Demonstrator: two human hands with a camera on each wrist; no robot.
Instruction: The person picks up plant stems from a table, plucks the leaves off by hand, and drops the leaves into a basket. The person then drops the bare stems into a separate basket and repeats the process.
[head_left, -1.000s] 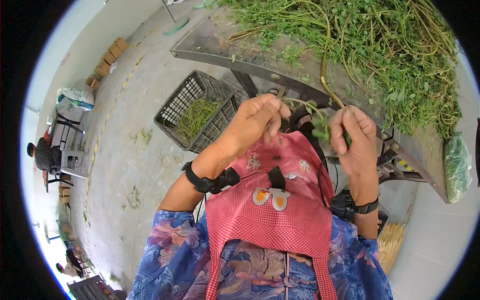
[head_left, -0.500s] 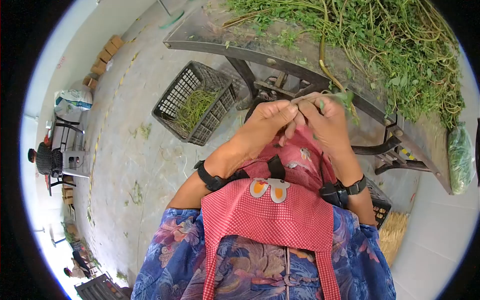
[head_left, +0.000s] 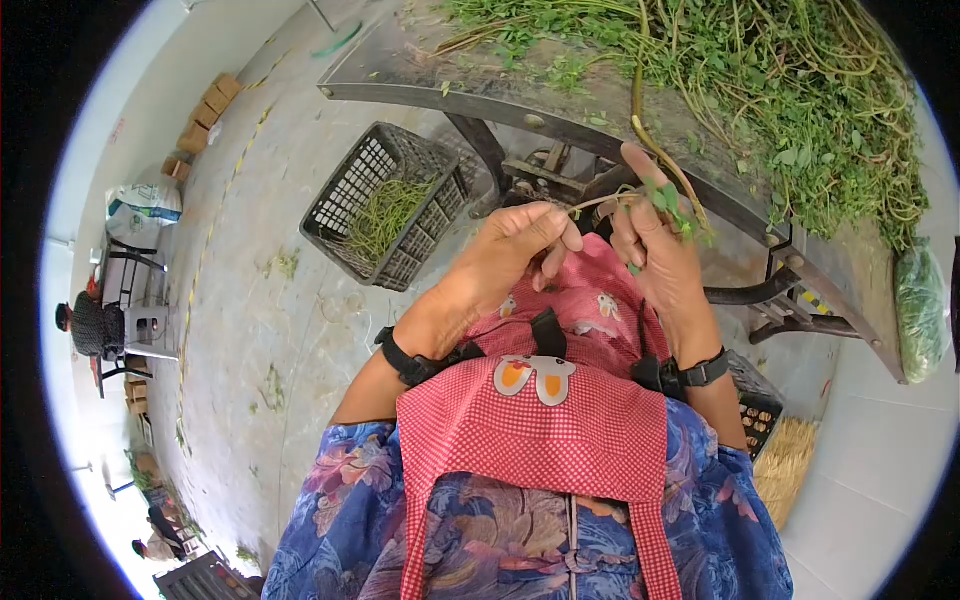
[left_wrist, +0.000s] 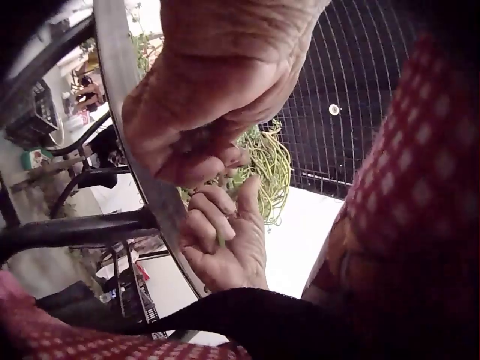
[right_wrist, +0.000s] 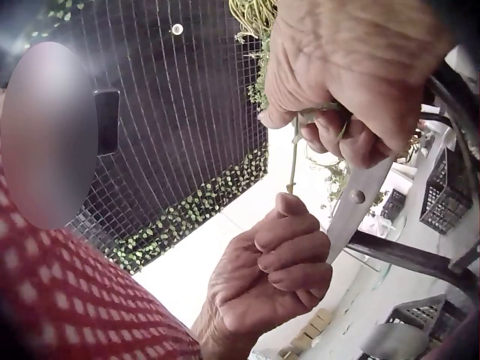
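In the head view my left hand (head_left: 520, 245) and right hand (head_left: 660, 250) are raised over the apron, a short gap between them. A thin leafy stem (head_left: 596, 204) bridges that gap. Thumb and fingertips of the left hand pinch its bare end, which the right wrist view shows as a green stalk (right_wrist: 293, 165) rising from that hand. The right hand holds the end with green leaves (head_left: 672, 202), its index finger pointing up. Beyond the hands a large heap of leafy vines (head_left: 760, 100) covers much of the table (head_left: 480, 75).
A black plastic crate (head_left: 425, 238) with cut green stems (head_left: 392, 222) stands on the floor to the left. One thick stem (head_left: 665, 160) hangs over the table edge. At the right end lies a bagged green bundle (head_left: 918, 315). A seated person (head_left: 95, 325) is far left.
The hands, apart a second ago with the stem between them, came together and now are somewhat apart again. The right hand has moved left, and its index finger has straightened upward.
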